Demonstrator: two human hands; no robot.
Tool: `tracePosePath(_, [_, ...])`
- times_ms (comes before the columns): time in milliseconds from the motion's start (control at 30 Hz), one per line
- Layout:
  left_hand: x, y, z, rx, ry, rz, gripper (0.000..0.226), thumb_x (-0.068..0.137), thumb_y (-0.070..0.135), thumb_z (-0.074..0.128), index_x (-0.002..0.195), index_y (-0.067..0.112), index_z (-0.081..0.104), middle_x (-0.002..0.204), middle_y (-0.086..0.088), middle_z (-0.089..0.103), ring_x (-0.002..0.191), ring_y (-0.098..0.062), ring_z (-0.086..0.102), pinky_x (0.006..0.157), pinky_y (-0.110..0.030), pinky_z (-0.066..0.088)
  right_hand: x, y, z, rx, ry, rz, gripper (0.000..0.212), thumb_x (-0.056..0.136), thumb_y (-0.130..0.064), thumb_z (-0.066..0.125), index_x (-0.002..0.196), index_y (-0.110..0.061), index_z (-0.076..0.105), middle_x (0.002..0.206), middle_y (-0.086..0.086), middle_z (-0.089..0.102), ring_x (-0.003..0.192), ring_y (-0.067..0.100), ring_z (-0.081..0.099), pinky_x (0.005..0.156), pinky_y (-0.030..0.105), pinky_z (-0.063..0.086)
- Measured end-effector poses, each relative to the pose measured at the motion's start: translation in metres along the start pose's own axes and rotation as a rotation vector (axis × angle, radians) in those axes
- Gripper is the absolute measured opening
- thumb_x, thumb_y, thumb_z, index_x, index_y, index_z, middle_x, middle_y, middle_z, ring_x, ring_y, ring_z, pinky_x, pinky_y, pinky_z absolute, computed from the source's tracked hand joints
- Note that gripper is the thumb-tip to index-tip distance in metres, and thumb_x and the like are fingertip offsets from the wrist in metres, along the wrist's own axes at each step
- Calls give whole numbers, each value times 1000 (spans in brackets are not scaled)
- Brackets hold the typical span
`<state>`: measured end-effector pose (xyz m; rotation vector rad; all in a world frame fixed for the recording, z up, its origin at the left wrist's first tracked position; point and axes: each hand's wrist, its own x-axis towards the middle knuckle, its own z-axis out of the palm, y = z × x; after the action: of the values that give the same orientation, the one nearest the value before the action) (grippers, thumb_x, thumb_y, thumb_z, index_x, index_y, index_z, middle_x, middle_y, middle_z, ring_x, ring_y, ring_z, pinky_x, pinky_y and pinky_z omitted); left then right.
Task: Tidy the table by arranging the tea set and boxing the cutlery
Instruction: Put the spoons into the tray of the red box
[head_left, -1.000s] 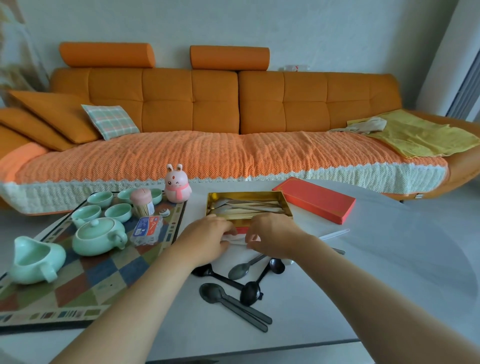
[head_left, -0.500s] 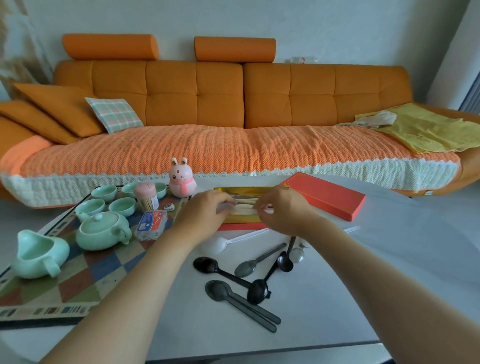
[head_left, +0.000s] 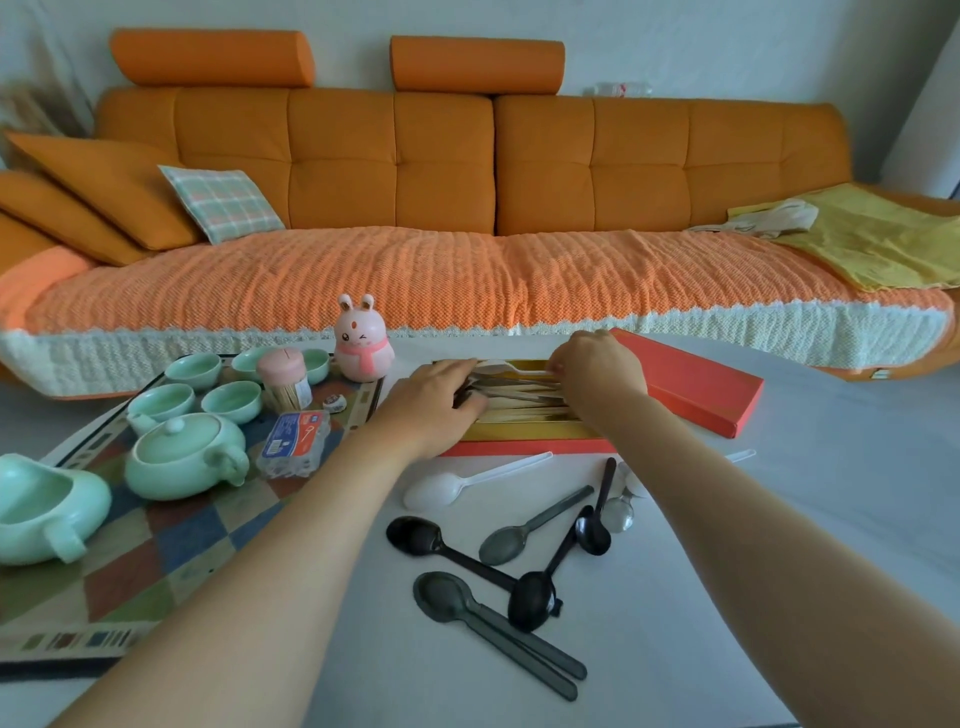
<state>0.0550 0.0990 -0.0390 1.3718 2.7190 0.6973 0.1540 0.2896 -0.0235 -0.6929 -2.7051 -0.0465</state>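
Note:
Both my hands are over the open red cutlery box (head_left: 519, 446) with its gold lining. My left hand (head_left: 434, 402) is curled at the box's left end and my right hand (head_left: 597, 370) pinches at its right end. Between them lies a white plastic spoon (head_left: 511, 369), on top of several pieces inside the box. Loose on the table in front are another white spoon (head_left: 441, 489), a grey spoon (head_left: 501, 543) and several black spoons (head_left: 418, 536). The mint teapot (head_left: 182, 457), pitcher (head_left: 36, 509) and cups (head_left: 231, 400) stand on the chequered tray (head_left: 156, 551) to the left.
The red box lid (head_left: 693, 387) lies right of the box. A pink rabbit figure (head_left: 361, 345), a pink toothpick holder (head_left: 283, 379) and a floss pack (head_left: 296, 441) sit by the tray's right side. An orange sofa (head_left: 467, 171) runs behind the table.
Both hands moved away from me, carrying the white spoon from the table's near side to over the box. The camera view has tilted down slightly.

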Motion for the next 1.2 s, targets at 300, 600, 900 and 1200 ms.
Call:
tracePosePath(300, [7,-2,5,81,-56,9,58,98,51,39,150,25,32,156,7,33,142,-18,28,113,-42,27,7,-3,7,295,-248,-54,47,92,-4,38,114,-30,71,105,-3,67,76,14,62,66,29,56])
tracePosePath(600, [-8,1,-1,98,154,137,41,97,39,48,132,19,53,129,2,47,121,-19,42,97,-35,39,-10,-8,-2,367,-134,-190,41,90,-8,45,120,-25,67,112,-1,62,94,16,61,80,31,53])
tracePosePath(900, [-40,13,-23,145,101,188,4,87,23,56,85,26,55,86,9,58,79,-17,55,57,-29,38,-55,-38,-28,300,-200,-417,32,83,-18,51,98,-34,75,94,-15,72,77,7,61,66,28,54])
tracePosePath(1200, [-68,8,-33,252,-242,75,29,79,48,66,105,35,68,108,15,60,95,-11,58,73,-28,46,-76,-49,-22,106,-334,-512,21,93,-36,57,107,-35,72,104,-14,68,91,11,61,74,33,54])
